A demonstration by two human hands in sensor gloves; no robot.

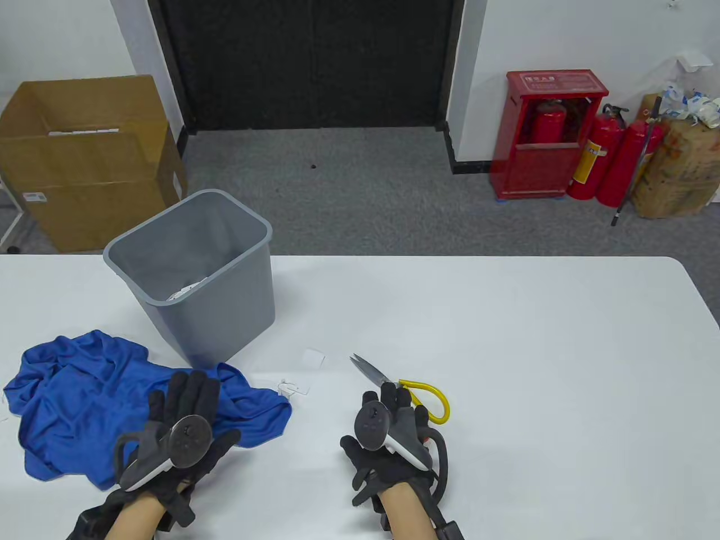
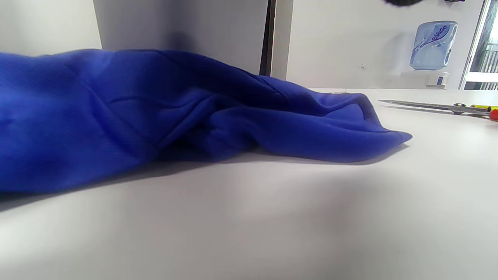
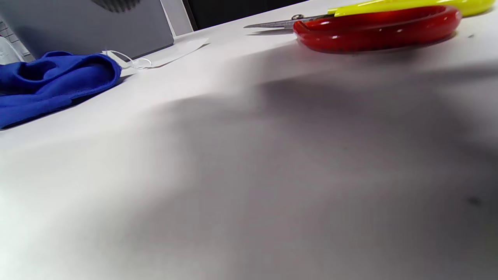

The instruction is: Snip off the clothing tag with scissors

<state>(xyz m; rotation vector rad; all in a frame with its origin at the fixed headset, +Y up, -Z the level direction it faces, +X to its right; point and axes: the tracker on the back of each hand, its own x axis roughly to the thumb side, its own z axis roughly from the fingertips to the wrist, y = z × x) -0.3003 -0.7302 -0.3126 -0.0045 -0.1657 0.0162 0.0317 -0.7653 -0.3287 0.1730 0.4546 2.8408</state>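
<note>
Beside the grey bin (image 1: 194, 270), on its near side, the left hand (image 1: 180, 416) rests flat, fingers extended, on the blue garment (image 1: 73, 394). Right of the bin, the right hand (image 1: 388, 433) covers the scissors (image 1: 374, 374) handles; its grip cannot be told. Between garment and scissors lies the white tag (image 1: 293, 386), just beside the cloth's edge on the table (image 1: 562, 394).

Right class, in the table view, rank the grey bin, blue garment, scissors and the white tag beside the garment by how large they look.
1. Blue garment and grey bin: too alike to separate.
2. Scissors, partly under the right hand.
3. White tag.
</note>
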